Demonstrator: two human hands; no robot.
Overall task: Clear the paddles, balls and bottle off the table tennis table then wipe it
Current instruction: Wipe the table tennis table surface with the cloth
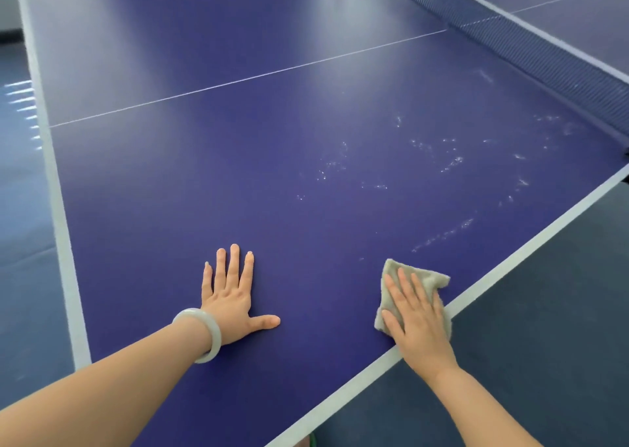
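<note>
Two flat hands, left hand (235,296) bare, right hand (417,314) pressing one cloth (423,276).

blue table (272,174) bears a folded cloth (422,276) and whitish smears (449,164).

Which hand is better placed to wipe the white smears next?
Right. The right hand presses the cloth, on the side of the smears; the left hand rests flat and bare on the table.
</note>
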